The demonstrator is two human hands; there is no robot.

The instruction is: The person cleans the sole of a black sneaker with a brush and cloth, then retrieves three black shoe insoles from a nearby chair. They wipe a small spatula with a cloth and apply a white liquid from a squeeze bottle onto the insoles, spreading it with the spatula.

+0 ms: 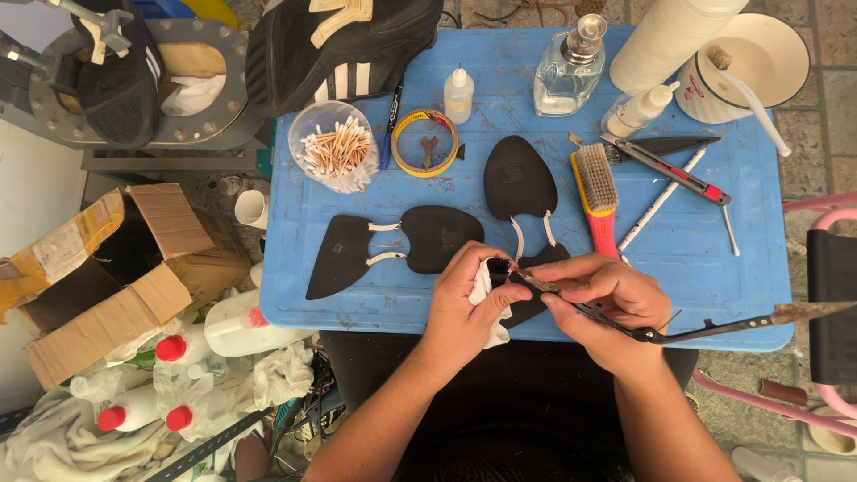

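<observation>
Left hand (464, 299) grip pinching white cloth (489, 308), right hand (603, 299) grip holding knife (625, 323), brush (596, 192) beside

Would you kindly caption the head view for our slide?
Left hand grips white cloth; right hand holds scissors over blue tray.

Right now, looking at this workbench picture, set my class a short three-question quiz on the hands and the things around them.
1. True or false: the left hand holds a white cloth.
2. Which tool is in the right hand? A) scissors B) brush C) wrench
3. What fills the clear cup on the blue tray?

Key: 1 true. 2 A, dark scissors, their tips at the black sole piece between the hands. 3 Cotton swabs with wooden stems.
</observation>
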